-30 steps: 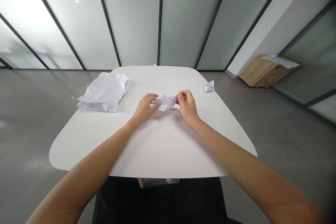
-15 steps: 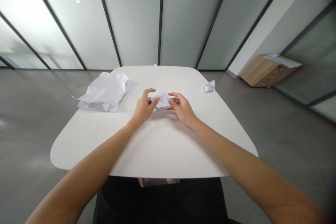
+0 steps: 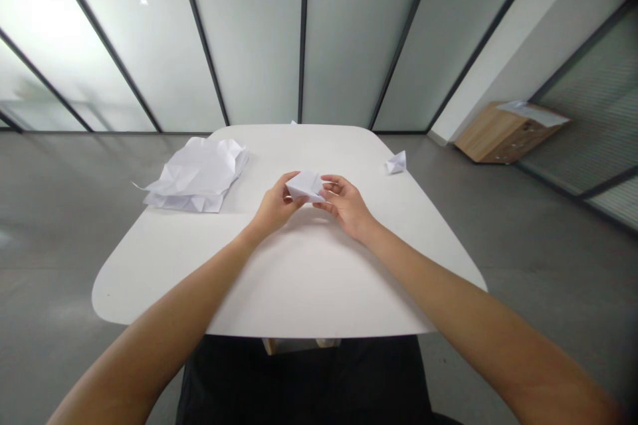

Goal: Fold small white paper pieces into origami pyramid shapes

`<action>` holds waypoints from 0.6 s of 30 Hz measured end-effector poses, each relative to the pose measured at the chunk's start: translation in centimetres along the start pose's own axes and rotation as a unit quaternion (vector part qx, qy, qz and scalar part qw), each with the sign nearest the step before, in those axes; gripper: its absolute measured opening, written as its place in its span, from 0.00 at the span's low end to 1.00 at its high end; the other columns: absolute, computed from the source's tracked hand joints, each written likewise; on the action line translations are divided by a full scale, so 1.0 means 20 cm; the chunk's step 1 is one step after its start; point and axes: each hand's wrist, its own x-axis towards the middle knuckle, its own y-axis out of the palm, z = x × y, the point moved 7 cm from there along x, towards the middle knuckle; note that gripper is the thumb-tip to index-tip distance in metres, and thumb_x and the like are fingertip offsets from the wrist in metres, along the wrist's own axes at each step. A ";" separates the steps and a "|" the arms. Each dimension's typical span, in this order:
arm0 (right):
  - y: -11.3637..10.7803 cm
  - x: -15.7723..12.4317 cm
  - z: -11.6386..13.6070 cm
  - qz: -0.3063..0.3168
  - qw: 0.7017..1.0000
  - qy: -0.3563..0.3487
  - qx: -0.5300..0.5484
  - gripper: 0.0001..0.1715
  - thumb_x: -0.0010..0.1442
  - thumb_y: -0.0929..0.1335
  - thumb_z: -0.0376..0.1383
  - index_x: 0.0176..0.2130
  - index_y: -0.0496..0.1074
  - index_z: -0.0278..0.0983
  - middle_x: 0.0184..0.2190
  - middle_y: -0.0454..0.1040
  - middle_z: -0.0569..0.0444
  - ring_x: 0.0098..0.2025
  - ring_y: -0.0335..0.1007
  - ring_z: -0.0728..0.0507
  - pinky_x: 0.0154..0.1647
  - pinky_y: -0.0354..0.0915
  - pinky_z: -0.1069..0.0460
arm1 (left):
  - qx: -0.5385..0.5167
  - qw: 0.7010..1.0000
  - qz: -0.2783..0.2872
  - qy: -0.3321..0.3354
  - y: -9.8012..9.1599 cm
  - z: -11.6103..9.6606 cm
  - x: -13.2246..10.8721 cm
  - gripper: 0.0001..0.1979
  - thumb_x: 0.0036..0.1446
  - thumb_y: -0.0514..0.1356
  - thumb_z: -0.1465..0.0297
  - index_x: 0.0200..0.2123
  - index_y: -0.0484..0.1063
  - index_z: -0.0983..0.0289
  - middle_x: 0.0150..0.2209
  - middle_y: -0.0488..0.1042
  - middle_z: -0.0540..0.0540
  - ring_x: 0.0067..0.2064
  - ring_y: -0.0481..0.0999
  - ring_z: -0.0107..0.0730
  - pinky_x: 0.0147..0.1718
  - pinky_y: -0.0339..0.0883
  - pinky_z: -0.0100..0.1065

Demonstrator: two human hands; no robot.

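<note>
A small piece of folded white paper is held between my two hands, just above the middle of the table. My left hand grips its left side, thumb at the near edge and fingers along the far edge. On the right, my right hand has its fingers and thumb curled round the paper's right corner. The fingertips behind the paper are partly hidden. Creases and a pointed flap show on the paper's upper face.
The white table has rounded corners. A stack of creased white sheets lies at its left side. Near the right edge sits a small folded paper piece. Beyond, a wooden cabinet stands by frosted glass panels.
The folded paper has been turned and now shows a smoother, pointed face. My left thumb has moved from its top to the near edge; the right fingers have shifted slightly.
</note>
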 end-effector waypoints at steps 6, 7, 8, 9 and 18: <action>0.06 -0.02 -0.01 0.061 0.997 0.014 -0.048 0.29 0.50 0.81 0.44 0.48 0.73 0.43 0.37 0.78 0.57 0.41 0.77 0.43 0.45 0.78 0.43 | 0.127 0.992 -0.024 -0.006 0.00 -0.06 -0.03 0.26 0.57 0.62 0.69 0.60 0.69 0.62 0.45 0.80 0.54 0.40 0.77 0.31 0.39 0.70 0.30; 0.06 -0.02 -0.01 0.065 0.997 0.014 -0.049 0.29 0.50 0.81 0.44 0.48 0.72 0.43 0.36 0.78 0.58 0.40 0.78 0.43 0.46 0.78 0.43 | 0.143 0.989 -0.029 -0.013 0.00 -0.07 -0.03 0.26 0.57 0.62 0.69 0.59 0.70 0.62 0.44 0.80 0.53 0.39 0.77 0.31 0.38 0.70 0.31; 0.07 -0.03 -0.01 0.066 0.997 0.014 -0.046 0.30 0.50 0.81 0.44 0.48 0.72 0.44 0.36 0.78 0.59 0.40 0.78 0.44 0.47 0.78 0.42 | 0.154 0.987 -0.032 -0.020 0.00 -0.08 -0.04 0.25 0.57 0.62 0.69 0.59 0.70 0.63 0.43 0.80 0.53 0.38 0.77 0.32 0.38 0.70 0.31; 0.07 -0.03 -0.02 0.065 0.997 0.013 -0.042 0.30 0.49 0.81 0.44 0.48 0.72 0.44 0.36 0.78 0.59 0.40 0.77 0.44 0.47 0.78 0.42 | 0.162 0.986 -0.036 -0.025 0.00 -0.08 -0.04 0.24 0.58 0.61 0.69 0.58 0.71 0.63 0.41 0.81 0.52 0.37 0.76 0.32 0.38 0.69 0.31; 0.06 -0.03 -0.03 0.039 0.998 0.039 -0.009 0.22 0.57 0.76 0.52 0.43 0.76 0.42 0.43 0.79 0.53 0.45 0.78 0.41 0.51 0.78 0.41 | 0.262 0.964 -0.027 0.048 0.00 -0.08 -0.02 0.30 0.62 0.53 0.76 0.66 0.69 0.55 0.48 0.79 0.54 0.47 0.77 0.36 0.52 0.70 0.36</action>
